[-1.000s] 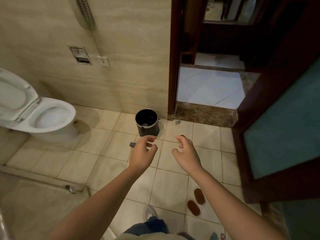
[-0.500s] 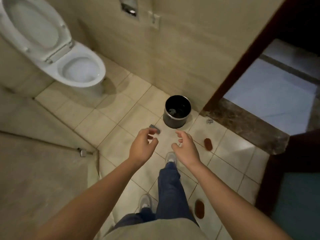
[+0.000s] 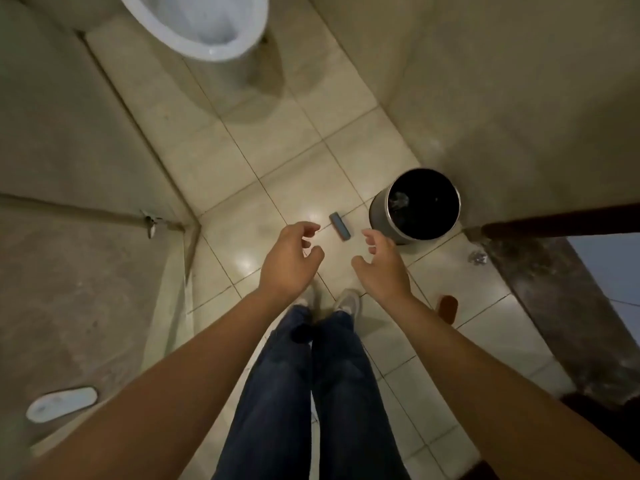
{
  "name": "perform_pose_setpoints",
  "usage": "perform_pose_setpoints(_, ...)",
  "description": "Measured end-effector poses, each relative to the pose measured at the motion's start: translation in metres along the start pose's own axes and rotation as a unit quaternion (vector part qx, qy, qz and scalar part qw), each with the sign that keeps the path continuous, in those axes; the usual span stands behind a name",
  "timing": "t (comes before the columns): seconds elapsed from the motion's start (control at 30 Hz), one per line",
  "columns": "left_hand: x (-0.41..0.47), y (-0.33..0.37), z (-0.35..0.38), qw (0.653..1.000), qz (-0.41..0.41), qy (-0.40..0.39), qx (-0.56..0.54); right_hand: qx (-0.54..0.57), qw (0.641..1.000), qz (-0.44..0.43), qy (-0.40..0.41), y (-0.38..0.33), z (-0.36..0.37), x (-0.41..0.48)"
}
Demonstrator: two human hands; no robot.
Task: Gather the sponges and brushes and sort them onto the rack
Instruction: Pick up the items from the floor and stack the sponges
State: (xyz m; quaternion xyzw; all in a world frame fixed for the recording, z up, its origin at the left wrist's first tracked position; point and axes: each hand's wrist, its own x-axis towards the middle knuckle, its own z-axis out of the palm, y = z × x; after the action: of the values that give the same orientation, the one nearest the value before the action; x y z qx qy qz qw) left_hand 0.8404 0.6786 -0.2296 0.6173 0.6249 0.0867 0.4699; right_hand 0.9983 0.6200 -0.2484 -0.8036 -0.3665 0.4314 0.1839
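A small grey-blue rectangular sponge (image 3: pixel 340 226) lies flat on the tiled bathroom floor, just left of a black bin. My left hand (image 3: pixel 290 261) hovers below and left of it, fingers loosely curled and empty. My right hand (image 3: pixel 380 268) hovers below and right of the sponge, fingers relaxed, holding nothing. Neither hand touches the sponge. No rack is in view.
A black round bin (image 3: pixel 420 205) stands by the wall on the right. A white toilet (image 3: pixel 204 26) is at the top. The shower area's raised kerb (image 3: pixel 188 251) runs left, with a white slipper (image 3: pixel 62 403) inside. A brown patch (image 3: pixel 447 308) marks the floor near the dark doorstep (image 3: pixel 540 299).
The view has tilted down and I have stepped closer to the bin. Both hands stay outstretched and empty, with the sponge now showing between them.
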Motion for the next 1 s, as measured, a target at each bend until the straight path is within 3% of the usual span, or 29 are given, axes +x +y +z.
perform_pose_setpoints(0.33,0.155,-0.149,0.138,0.997,-0.050,-0.020,-0.063,-0.026,0.999,0.024,-0.022,0.142,0.141,0.186)
perform_pose_setpoints(0.57,0.235,-0.242,0.216,0.993,-0.088,-0.061,-0.044,-0.024,0.998,0.054,0.001,0.224,0.220,0.281)
perform_pose_setpoints(1.0,0.290,-0.299,0.280,0.991,-0.101,-0.082,-0.043,0.026,0.999,0.016,0.042,0.288,0.269,0.356)
